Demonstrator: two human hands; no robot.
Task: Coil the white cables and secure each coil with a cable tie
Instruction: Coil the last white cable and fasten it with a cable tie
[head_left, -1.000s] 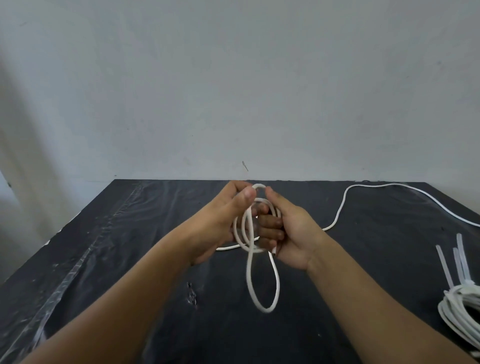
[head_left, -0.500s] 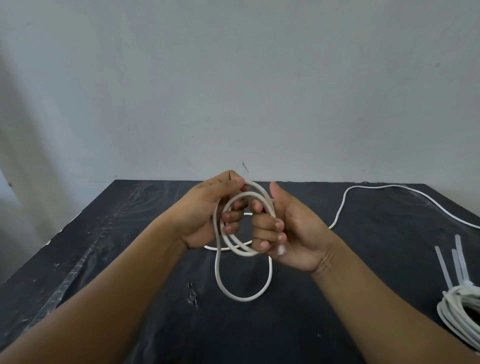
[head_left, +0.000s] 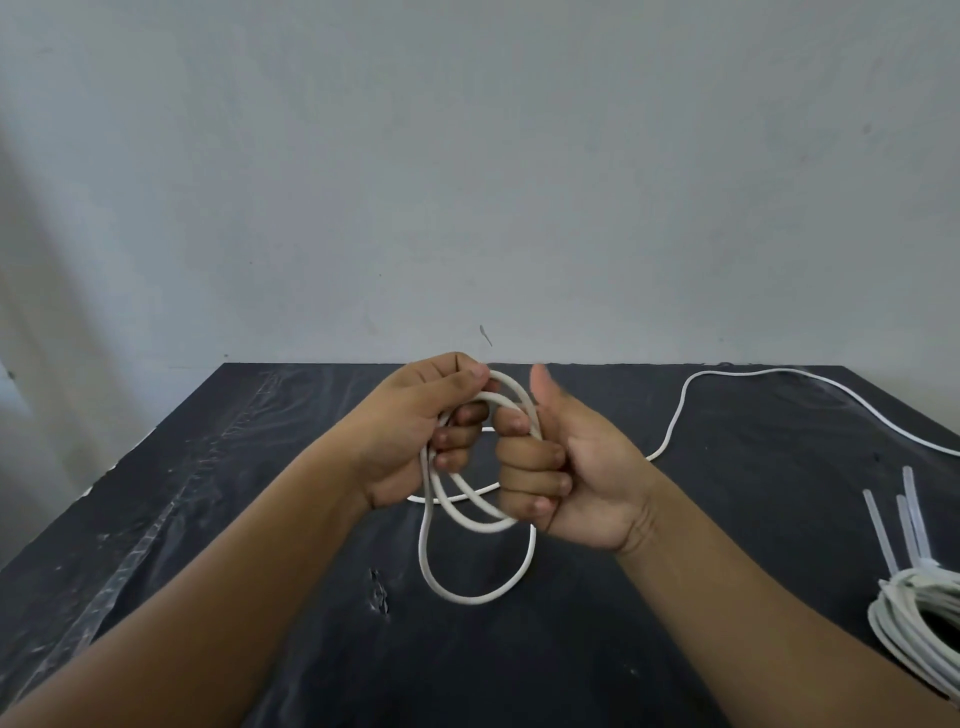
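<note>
Risk first. Uneven loops in the white cable (head_left: 470, 601): a few small turns held between the hands, one longer loop hanging below them toward the table (head_left: 234, 519). Likely to sag further or slide out if either grip eases, leaving a lopsided coil that is awkward to tie.

Crossing of turns just below the fingers. Could set into a twist or figure-eight if wound on without straightening.

Long free run (head_left: 677, 415) trailing right and far across the table, out past the right edge of view. May drag, snag, or tug the held turns when drawn in.

Both hands occupied, none free for a tie. Coil apt to spring open on any one-handed reach. Cable ties (head_left: 917, 519) well apart at the near right, standing up from a finished coil (head_left: 885, 631). Cannot tell whether loose or fastened to it.

Left hand (head_left: 415, 431): closed. Fingers curled through the loops from the left, thumb pressed onto the top of the turns. Grips the left side of the coil, clear of the table.

Right hand (head_left: 571, 478): fingers wrapped tight round the right side of the same turns, thumb raised and touching nothing. Just beside the left hand, fingertips near but apart.

Coil held in mid-air over the middle of the table. Far from complete, judging by the slack left.
</note>
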